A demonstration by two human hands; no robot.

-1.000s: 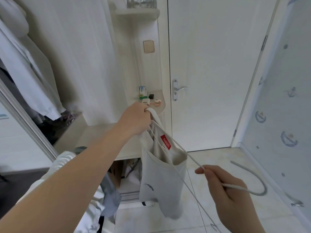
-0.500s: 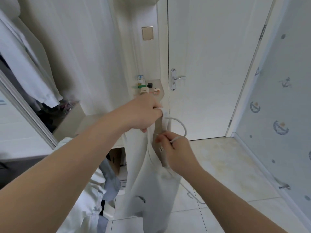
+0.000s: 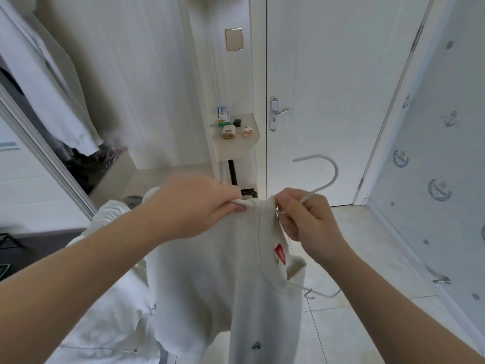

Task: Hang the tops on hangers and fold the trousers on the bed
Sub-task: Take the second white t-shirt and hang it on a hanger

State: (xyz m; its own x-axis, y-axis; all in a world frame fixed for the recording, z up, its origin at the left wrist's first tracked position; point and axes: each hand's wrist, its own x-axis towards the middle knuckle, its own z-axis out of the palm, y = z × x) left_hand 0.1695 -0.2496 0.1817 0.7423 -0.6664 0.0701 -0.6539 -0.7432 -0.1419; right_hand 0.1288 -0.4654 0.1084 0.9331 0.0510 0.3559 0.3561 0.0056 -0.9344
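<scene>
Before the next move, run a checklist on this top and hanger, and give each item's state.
1. Grip of the left hand on the white top at the shoulder: ok, fingers curl round bunched fabric.
2. Grip of the right hand on the hanger below its hook: ok.
3. The hook clear of the collar: ok, it stands above the fabric.
4. Both hanger ends inside the top: not ok, one wire end shows outside by the collar.
5. Other end seated in the shoulder: cannot tell, fabric hides it.

left grip (image 3: pixel 195 206), right grip (image 3: pixel 308 219), both curled
</scene>
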